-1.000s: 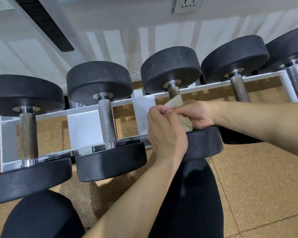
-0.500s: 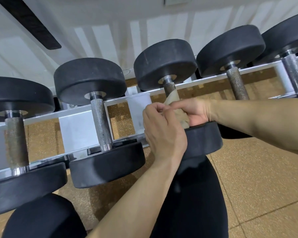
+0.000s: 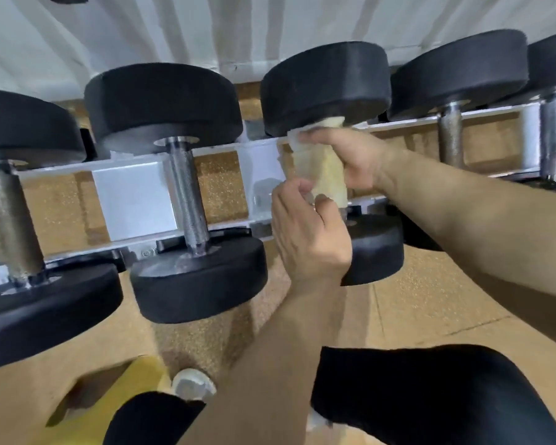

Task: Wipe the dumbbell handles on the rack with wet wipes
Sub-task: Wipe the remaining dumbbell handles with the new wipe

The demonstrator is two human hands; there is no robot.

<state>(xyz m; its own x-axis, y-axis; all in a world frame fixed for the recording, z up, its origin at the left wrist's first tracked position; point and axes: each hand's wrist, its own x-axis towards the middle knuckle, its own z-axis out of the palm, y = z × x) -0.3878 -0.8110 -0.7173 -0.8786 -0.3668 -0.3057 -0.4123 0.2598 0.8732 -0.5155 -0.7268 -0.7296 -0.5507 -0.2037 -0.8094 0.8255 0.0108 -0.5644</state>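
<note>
Several black dumbbells lie across a white rack point(image 3: 132, 194). A yellowish wet wipe point(image 3: 321, 170) is wrapped round the handle of the third dumbbell point(image 3: 325, 85), hiding the handle. My right hand point(image 3: 355, 159) grips the wipe from the right, its fingers along the wipe's upper edge. My left hand point(image 3: 305, 232) pinches the wipe's lower left edge with curled fingers. To the left, the bare knurled handle of the second dumbbell point(image 3: 187, 194) is in plain view.
More dumbbells with bare handles sit at far left point(image 3: 7, 220) and right point(image 3: 451, 142). A white wall runs behind the rack. On the cork-coloured floor lies a yellow wipe packet point(image 3: 122, 396) with a round lid. My knees in black fill the bottom edge.
The wipe now covers nearly the whole handle, up to the far weight. My right hand has slid up the handle; my left hand has dropped to the wipe's lower edge. The camera moved closer.
</note>
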